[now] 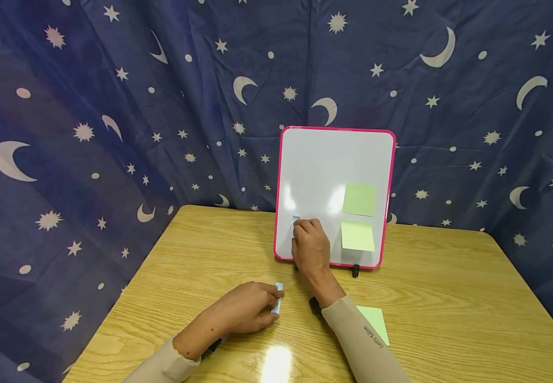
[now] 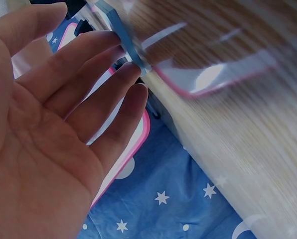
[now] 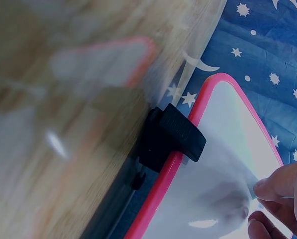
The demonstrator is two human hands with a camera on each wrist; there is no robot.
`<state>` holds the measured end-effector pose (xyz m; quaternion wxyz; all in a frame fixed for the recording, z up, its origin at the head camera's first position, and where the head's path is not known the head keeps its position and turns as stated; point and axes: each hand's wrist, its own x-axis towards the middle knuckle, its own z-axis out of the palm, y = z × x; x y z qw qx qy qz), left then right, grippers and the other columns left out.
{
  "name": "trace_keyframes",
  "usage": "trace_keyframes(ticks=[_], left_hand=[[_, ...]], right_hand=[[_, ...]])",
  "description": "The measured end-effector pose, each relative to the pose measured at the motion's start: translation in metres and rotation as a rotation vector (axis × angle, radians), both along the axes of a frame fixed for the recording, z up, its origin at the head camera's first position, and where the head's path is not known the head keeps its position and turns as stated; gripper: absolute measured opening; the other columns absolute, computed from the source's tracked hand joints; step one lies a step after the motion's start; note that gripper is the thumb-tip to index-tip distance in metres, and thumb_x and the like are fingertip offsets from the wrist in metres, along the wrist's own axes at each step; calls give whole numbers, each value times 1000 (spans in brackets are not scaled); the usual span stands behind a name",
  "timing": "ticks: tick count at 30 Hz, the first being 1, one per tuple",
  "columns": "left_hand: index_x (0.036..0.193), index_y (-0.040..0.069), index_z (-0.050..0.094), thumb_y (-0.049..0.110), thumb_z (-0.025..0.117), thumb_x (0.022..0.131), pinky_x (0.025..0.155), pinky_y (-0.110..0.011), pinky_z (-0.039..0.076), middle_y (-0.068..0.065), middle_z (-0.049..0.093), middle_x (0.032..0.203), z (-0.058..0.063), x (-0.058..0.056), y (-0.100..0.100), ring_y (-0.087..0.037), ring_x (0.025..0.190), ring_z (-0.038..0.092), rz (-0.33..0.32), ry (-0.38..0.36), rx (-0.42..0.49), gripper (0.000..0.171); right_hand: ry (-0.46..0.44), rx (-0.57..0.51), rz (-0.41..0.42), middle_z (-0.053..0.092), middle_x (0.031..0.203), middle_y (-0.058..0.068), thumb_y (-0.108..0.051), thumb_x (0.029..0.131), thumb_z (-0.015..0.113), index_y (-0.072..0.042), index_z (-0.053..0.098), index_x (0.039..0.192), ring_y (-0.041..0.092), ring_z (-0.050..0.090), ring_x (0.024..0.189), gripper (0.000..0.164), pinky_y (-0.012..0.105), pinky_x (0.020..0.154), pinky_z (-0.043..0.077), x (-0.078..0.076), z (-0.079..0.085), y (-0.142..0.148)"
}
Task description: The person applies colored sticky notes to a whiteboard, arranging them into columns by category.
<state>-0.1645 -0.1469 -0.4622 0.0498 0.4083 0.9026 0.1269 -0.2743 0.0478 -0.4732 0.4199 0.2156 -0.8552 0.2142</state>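
My right hand (image 1: pixel 312 247) is at the lower left of an upright whiteboard (image 1: pixel 324 165) with a pink frame. Its thumb and fingers pinch a narrow blue sticky note (image 1: pixel 296 218) against the white surface; most of the note is hidden behind the fingers. On the table, the fingers of my left hand (image 1: pixel 249 308) rest on a slim blue sticky note pad (image 1: pixel 280 286). In the left wrist view, nearly straight fingertips touch the edge of that pad, and the thumb stands apart from it.
Two green sticky notes, an upper one (image 1: pixel 360 199) and a lower one (image 1: pixel 357 235), are on the board's right side. Another green note (image 1: pixel 377 322) lies on the wooden table (image 1: pixel 448 298), partly behind my right sleeve. A black clip foot (image 3: pixel 173 134) holds the board's bottom edge. A starry curtain (image 1: pixel 185 96) hangs behind.
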Motion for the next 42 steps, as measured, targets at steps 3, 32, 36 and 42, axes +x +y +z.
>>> trace_keyframes(ticks=[3,32,36,42], left_hand=[[106,10,84,24,71,102,105,-32,54,-2,70,137,0,0,0,-15,133,63,4,1,3,19],[109,9,84,23,70,103,107,-35,53,-4,71,136,-1,-2,1,-18,130,65,-15,10,25,21],[108,8,84,25,71,102,107,-35,53,-4,71,136,0,-3,0,-17,130,65,-28,11,26,22],[107,8,84,30,71,102,108,-35,53,-4,71,135,0,-3,-1,-17,130,66,-43,6,40,26]], right_hand=[[0,4,-1,77,103,5,12,79,78,-3,76,81,28,67,100,15,37,86,61,1,0,1],[-73,217,-9,68,131,12,-12,78,89,-4,79,121,35,64,111,45,46,88,58,21,-3,10],[-93,273,-27,65,137,13,-14,77,89,-6,78,125,35,62,113,50,46,89,57,23,-4,12],[-110,348,-51,62,142,13,-16,77,87,-6,79,123,34,59,114,48,45,92,55,24,-7,15]])
